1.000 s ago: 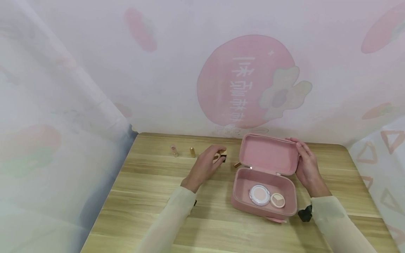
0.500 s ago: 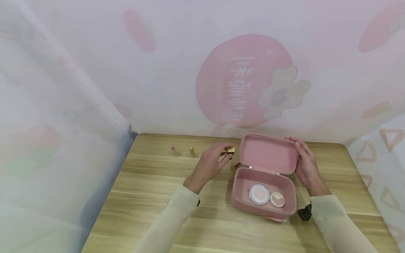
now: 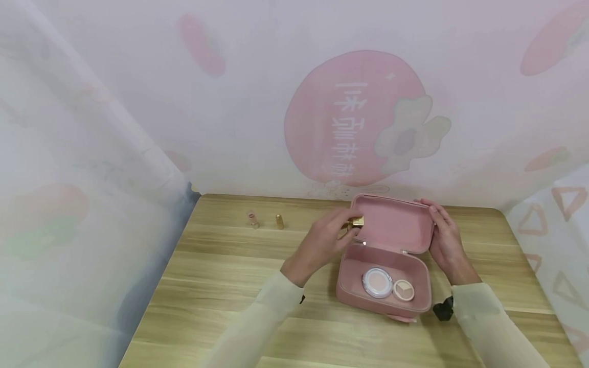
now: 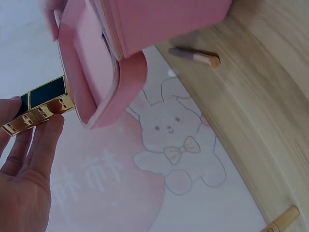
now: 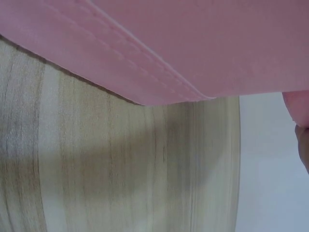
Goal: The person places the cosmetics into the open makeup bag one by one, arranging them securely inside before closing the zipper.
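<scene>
In the head view a pink cosmetic case (image 3: 384, 309) stands with its lid (image 3: 395, 225) raised. A round compact (image 3: 378, 282) and a smaller round pan with divided pale colours (image 3: 404, 291) lie inside it. My left hand (image 3: 322, 243) pinches a gold and black lipstick (image 4: 47, 99) between thumb and fingers, in front of the lid's left side. The left wrist view shows the lipstick's square-edged tube close to the lid's edge. My right hand (image 3: 448, 245) grips the lid's right edge; most of that hand is outside the right wrist view.
Left on the wooden table (image 3: 207, 296) stand a small gold tube (image 3: 279, 221) and a clear pinkish lipstick tube (image 3: 253, 219). Behind the case lies a slim copper-ended tube (image 4: 195, 56), seen in the left wrist view. A printed cloth wall (image 3: 257, 128) rises at the back.
My left hand has carried the lipstick to the right, from the table left of the case to in front of the lid. The right hand stays on the lid.
</scene>
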{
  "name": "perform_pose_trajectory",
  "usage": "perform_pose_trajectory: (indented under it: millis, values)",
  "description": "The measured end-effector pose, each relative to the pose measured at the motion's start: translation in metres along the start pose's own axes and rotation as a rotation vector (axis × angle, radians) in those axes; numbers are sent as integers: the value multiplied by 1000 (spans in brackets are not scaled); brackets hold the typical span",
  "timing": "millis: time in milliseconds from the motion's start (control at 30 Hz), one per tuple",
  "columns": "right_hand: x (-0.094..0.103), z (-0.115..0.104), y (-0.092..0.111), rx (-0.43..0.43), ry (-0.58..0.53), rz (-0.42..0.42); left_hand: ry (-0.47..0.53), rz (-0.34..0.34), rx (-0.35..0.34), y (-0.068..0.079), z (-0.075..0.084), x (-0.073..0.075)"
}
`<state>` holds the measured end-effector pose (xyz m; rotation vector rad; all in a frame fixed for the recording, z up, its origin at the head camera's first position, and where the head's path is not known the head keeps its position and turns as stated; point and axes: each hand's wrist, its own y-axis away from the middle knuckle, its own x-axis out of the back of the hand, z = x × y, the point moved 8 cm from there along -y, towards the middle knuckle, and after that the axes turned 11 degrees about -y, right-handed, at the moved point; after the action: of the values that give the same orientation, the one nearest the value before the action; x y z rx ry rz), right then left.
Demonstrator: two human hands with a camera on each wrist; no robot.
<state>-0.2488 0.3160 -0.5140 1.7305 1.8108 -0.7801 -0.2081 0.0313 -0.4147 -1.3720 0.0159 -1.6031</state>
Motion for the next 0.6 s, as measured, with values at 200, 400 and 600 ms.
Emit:
perform_pose_trajectory:
  millis: [200, 400, 600]
  values:
    - [-1, 0, 0, -1, -14, -6, 41, -38, -19, -5, 16, -13]
    - [-1, 0, 1, -3, -10, 0, 1, -49, -76, -8, 32, -27]
    - [-1, 0, 2, -14, -12, -5, -17, -84, -74, -12, 44, -37]
